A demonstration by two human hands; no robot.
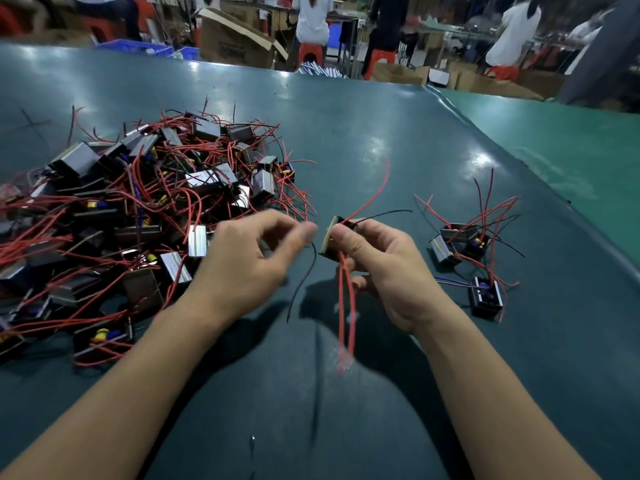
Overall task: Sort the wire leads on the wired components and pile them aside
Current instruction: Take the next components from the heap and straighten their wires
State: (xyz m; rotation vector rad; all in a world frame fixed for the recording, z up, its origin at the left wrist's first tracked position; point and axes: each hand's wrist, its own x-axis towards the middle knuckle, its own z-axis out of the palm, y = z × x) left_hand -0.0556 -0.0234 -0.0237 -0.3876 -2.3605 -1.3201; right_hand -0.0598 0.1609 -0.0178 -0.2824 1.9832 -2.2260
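Teal, glossy matting covers the table (346, 133), with broad bare room beyond both hands up to its far edge and more bare surface between the forearms. Off to the right of the right hand (384, 268) a raised seam runs diagonally, where a brighter green mat (571, 140) begins.

That hand grips a small wired component (330, 239), thumb on its near face and fingers curled behind it, held above the mat between the two hands. Its flat, brownish plate stands on edge, tilted, with the long side running from upper right to lower left. One red lead (372, 195) arcs up and away from the hand, a thin black lead (388, 213) points rightward, and two red leads (346, 306) hang straight down toward the person.

Just beside it, the left hand (249, 258) has thumb and forefinger nearly pinched together; another black lead (301, 282) droops below those fingertips, but whether they actually hold it I cannot tell, as motion blur hides it.

Left of the left hand lies a big tangled heap (138, 209) of boxy components with shiny metallic faces, dark bodies, yellow fittings and looping red wires. Right of the right hand, well apart from it, sits a small pile (471, 258) of similar pieces, leads splayed upward.
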